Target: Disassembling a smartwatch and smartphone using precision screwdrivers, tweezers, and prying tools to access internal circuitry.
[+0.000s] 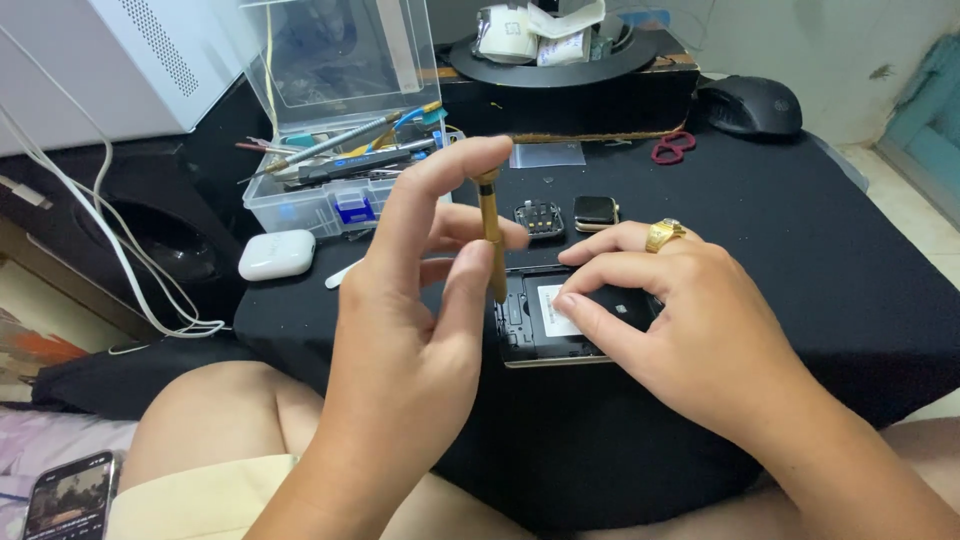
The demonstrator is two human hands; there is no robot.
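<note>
We hold a gold screwdriver [490, 235] upright in our left hand [400, 340], index fingertip capping its top, thumb and middle finger pinching the shaft, the tip down at the upper left corner of the opened phone [545, 325]. Our right hand [690, 320], wearing a gold ring [663, 235], lies flat across the phone on the black cloth [800, 260], fingers spread and pressing, gripping nothing. If the tip slips, we judge it could scratch the board, or a loose screw could vanish into the cloth. Just beyond the phone sit two small watch parts [568, 215]; farther left of it, a clear tool box [330, 190].
</note>
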